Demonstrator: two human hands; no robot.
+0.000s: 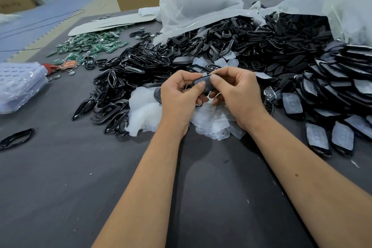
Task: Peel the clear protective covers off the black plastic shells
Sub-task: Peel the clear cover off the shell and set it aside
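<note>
Both hands hold one black plastic shell (203, 83) above the dark table. My left hand (181, 94) grips its near end, thumb pressed on the top face. My right hand (234, 88) pinches the far end between thumb and fingers, where a bit of clear cover (205, 74) shows at the edge. Under my hands lies a heap of peeled clear covers (213, 123). Shells still wearing covers (342, 137) are stacked in rows at the right. A big pile of black frames and shells (124, 78) spreads left and behind.
Green circuit boards (90, 46) lie scattered at the back left, beside flat cardboard sheets (112, 23). White plastic bags (201, 6) spill black parts at the back. Stacked clear trays (18, 84) sit at the left edge. A lone black frame (16, 140) lies near left.
</note>
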